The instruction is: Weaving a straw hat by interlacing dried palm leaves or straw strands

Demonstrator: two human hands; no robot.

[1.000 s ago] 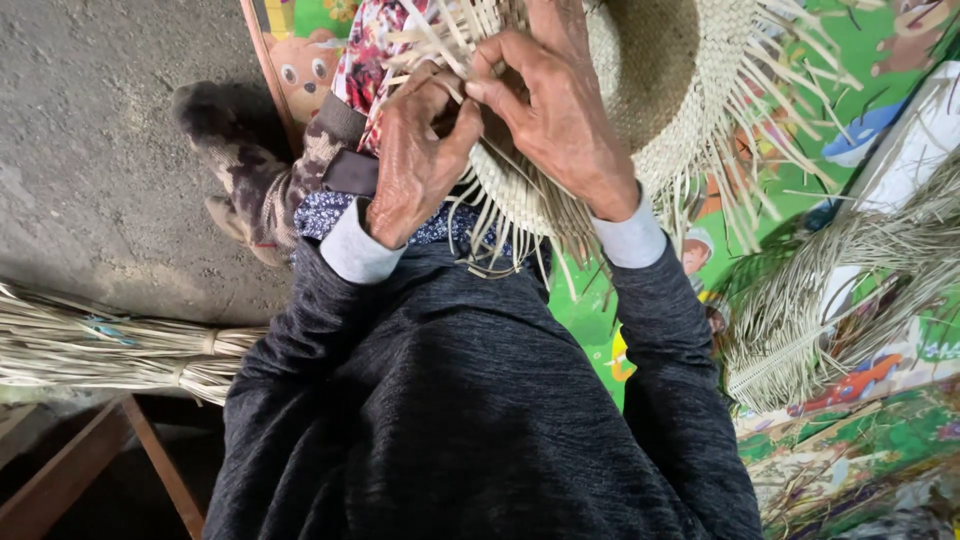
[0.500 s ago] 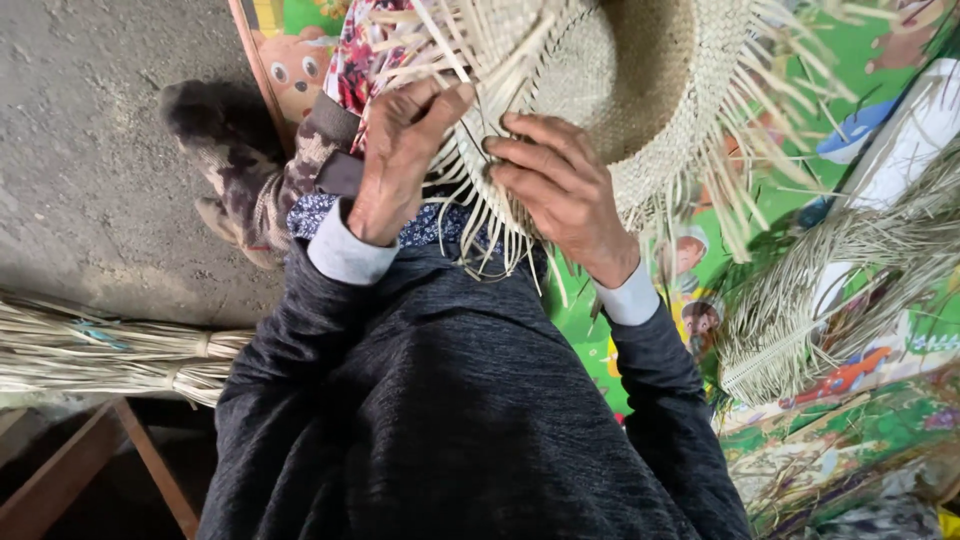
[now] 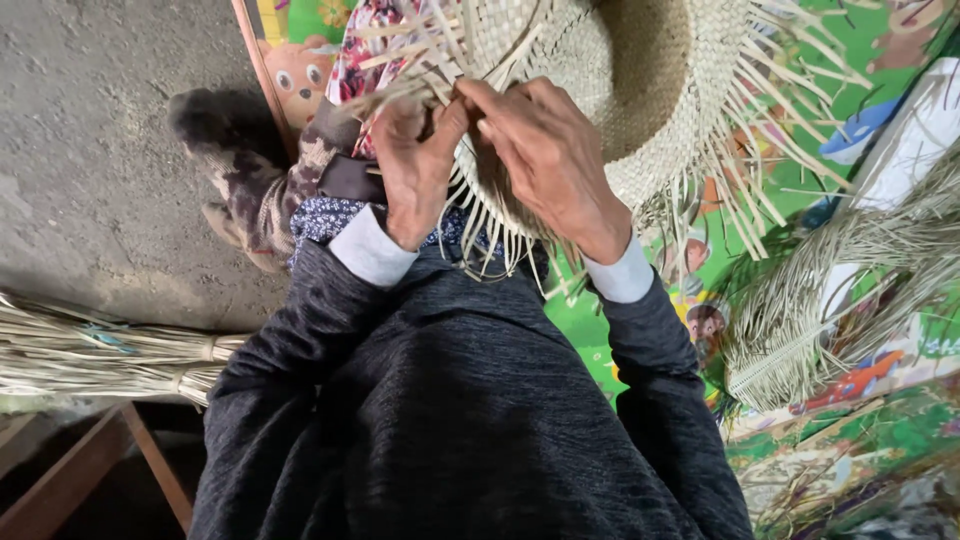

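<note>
A half-woven straw hat [image 3: 640, 90] lies crown-down on my lap, its hollow facing up and loose pale strands sticking out all round the brim. My left hand [image 3: 415, 165] pinches strands at the brim's near left edge, thumb pressed against them. My right hand [image 3: 550, 150] lies over the brim beside it, fingers curled onto the same strands, fingertips touching the left thumb. Both arms wear dark grey sleeves with white cuffs.
A bundle of dry straw [image 3: 110, 350] lies on the grey concrete floor at the left. More curled straw strands [image 3: 830, 300] rest on a colourful cartoon play mat [image 3: 890, 440] at the right. A wooden frame [image 3: 90, 480] shows at bottom left. A camouflage-clad foot [image 3: 250, 190] is beyond my lap.
My right hand came down off the upper brim and then back up beside the left; the hat has shifted slightly as both hands work the strands together.
</note>
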